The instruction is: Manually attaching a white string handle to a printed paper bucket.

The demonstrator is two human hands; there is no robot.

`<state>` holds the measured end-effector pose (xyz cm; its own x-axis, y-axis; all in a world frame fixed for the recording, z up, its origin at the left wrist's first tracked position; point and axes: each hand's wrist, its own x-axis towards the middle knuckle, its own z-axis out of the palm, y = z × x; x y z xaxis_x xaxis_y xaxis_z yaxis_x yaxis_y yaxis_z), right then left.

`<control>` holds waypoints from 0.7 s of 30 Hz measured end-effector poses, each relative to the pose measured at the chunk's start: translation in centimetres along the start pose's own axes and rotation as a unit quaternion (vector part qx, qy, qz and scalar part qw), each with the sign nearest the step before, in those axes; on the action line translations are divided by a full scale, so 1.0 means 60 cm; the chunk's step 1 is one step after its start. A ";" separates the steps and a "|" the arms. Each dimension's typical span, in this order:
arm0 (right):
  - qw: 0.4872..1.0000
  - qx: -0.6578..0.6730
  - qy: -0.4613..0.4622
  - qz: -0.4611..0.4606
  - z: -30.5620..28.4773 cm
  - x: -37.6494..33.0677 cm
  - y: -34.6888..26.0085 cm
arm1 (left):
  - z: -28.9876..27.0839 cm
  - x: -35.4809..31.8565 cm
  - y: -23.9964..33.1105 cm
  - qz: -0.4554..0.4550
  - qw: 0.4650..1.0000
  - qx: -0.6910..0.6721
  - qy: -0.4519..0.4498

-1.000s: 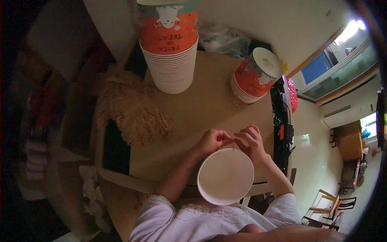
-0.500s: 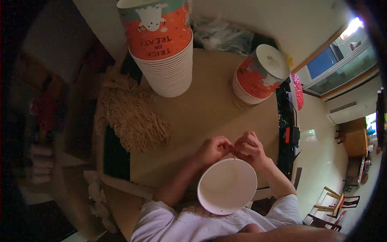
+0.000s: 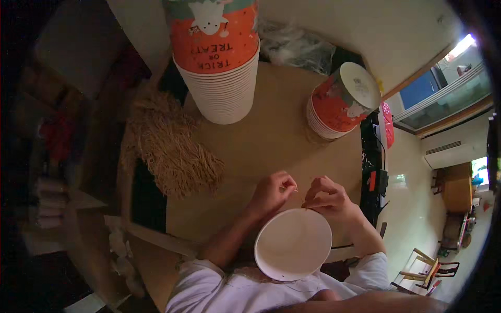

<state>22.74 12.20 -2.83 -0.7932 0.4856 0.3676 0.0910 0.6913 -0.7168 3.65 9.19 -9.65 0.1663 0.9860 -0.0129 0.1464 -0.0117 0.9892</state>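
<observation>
Your left hand [image 3: 272,192] has thumb and forefinger pressed together just off the far rim of the white tub [image 3: 293,245]; whether they pinch anything is too small to tell. Your right hand [image 3: 332,198], across a narrow gap, pinches a thin brown strand [image 3: 306,208] at that rim. The tub sits nearer you than both hands, mouth facing up at you, before your white shirt [image 3: 235,287] and by the near table edge [image 3: 162,241]. Ahead of both hands the tan board [image 3: 255,151] gives you a broad stretch to move over, up to the two stacks; its right edge lies just past your right hand. Count one tub at your hands; one tall stack [image 3: 222,78] of upturned tubs ahead and left of your left hand, its nested rims too fine to number; one short stack [image 3: 336,107] ahead of your right hand; one bundle of tan strings [image 3: 172,151] left of your left hand; one clear plastic bag [image 3: 297,47] far ahead; and one black device [image 3: 382,182] right of your right hand.
</observation>
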 end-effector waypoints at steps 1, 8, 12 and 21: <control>1.000 -0.002 0.003 -0.013 -0.001 0.001 0.001 | 0.001 0.002 0.000 0.000 1.000 -0.001 0.000; 1.000 0.007 -0.013 -0.001 0.000 -0.003 -0.002 | 0.009 0.007 -0.012 0.048 0.995 0.086 -0.008; 0.995 0.038 0.006 0.094 0.011 -0.007 -0.008 | 0.011 0.000 -0.017 0.040 0.995 0.089 -0.022; 0.990 0.091 -0.009 0.107 0.004 -0.010 -0.003 | 0.004 -0.005 0.001 0.056 0.994 0.092 -0.033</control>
<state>23.05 11.63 -3.06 -0.7778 0.6001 0.1871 0.1492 0.4654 -0.8725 3.85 8.84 -9.60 0.2539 0.9640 0.0794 0.2984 -0.1561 0.9416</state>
